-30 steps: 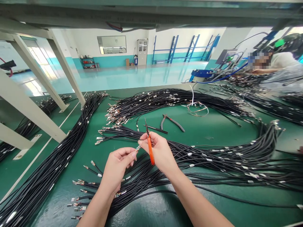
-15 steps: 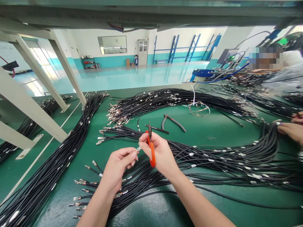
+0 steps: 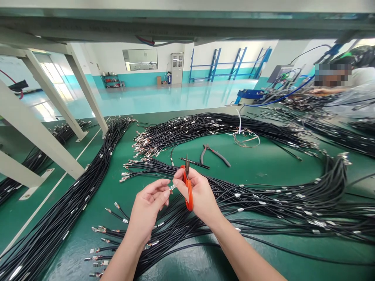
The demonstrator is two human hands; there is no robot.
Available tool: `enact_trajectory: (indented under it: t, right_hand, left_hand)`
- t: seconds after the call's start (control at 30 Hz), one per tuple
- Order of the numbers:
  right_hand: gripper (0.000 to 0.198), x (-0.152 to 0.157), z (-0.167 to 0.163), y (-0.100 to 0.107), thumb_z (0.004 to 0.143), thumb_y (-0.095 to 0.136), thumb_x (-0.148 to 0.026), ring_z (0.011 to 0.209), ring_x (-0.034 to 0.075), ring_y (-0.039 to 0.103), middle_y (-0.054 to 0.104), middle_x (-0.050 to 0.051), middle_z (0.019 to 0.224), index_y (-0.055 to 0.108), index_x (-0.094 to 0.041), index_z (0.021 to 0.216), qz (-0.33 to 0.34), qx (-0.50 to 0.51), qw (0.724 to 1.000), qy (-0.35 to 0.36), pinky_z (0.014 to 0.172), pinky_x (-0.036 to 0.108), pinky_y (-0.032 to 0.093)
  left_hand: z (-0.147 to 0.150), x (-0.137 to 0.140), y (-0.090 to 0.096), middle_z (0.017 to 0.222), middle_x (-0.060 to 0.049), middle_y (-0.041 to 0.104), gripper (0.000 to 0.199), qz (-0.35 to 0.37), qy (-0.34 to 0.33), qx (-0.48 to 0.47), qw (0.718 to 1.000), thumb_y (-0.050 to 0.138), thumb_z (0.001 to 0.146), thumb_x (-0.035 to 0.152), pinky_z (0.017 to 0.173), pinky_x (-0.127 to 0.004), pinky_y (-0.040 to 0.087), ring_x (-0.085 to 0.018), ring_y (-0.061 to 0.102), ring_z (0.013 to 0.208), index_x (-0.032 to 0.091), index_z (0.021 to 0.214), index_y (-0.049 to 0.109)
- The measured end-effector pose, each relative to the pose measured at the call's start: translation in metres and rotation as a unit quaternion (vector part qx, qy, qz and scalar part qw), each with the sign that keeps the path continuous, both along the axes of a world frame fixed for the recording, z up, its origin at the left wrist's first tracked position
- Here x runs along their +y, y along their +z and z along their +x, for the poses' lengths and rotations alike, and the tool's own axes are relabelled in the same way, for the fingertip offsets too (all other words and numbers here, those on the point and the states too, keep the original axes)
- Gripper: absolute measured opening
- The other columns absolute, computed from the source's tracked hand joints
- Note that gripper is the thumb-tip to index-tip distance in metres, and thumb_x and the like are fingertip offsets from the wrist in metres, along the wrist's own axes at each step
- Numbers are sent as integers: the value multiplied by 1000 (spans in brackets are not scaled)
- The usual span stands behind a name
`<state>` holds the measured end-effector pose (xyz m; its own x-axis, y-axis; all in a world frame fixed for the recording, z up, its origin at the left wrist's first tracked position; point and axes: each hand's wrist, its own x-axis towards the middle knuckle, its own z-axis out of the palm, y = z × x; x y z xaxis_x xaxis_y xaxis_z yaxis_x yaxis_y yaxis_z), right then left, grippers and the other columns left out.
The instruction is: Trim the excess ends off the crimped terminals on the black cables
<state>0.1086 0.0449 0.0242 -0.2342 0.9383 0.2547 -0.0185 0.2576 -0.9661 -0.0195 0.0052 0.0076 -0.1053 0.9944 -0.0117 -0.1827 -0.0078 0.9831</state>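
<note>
While the left hand [image 3: 146,205] pinches a metal terminal [image 3: 172,187], the right hand [image 3: 202,193] grips orange scissors [image 3: 190,192].
Terminal's smack between both hands' fingertips, long axis slanting up toward the right hand.

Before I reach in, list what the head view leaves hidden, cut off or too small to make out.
All in the head view:
- Metal piece: tiny, and partly covered by the left grip, so its shape is unclear.
- Scissors: part of the handles is hidden by the right grip.
- Black cables: several are cut off by the right edge.
- White tags: any print is too small to read.
</note>
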Motion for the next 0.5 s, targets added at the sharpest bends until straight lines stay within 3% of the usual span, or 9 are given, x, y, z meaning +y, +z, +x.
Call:
enact_trajectory:
  t: [0.1, 0.2, 0.4, 0.5]
  right_hand:
    - [8, 0, 1, 0, 74, 55, -26, 63, 11, 46, 49, -2, 68, 52, -19, 72, 9, -12, 1000, -6, 60, 23, 40]
    - [8, 0, 1, 0, 74, 55, -26, 62, 11, 45, 49, -3, 68, 52, -19, 73, 14, -16, 1000, -10, 60, 22, 39]
    - [9, 1, 1, 1, 73, 56, -26, 63, 11, 45, 49, -3, 68, 51, -19, 73, -4, -14, 1000, -17, 62, 23, 39]
    - [10, 1, 1, 1, 72, 57, -27, 63, 11, 45, 50, -3, 68, 52, -18, 73, -15, -6, 1000, -17, 61, 23, 39]
  left_hand:
    - [2, -1, -1, 73, -2, 60, 17, 85, 31, 113, 989, 58, 73, 23, 57, -22, 40, -10, 49, 57, 21, 87, 68]
    - [2, -3, -2, 72, -2, 61, 17, 117, 57, 177, 976, 56, 75, 21, 59, -23, 42, -11, 51, 57, 22, 86, 69]
    - [2, -4, -3, 67, -1, 60, 8, 93, 92, 181, 975, 61, 71, 22, 51, -21, 41, -10, 51, 51, 20, 74, 69]
    - [3, -4, -5, 68, -1, 60, 14, 101, 88, 174, 976, 59, 72, 22, 52, -22, 43, -11, 51, 51, 21, 83, 68]
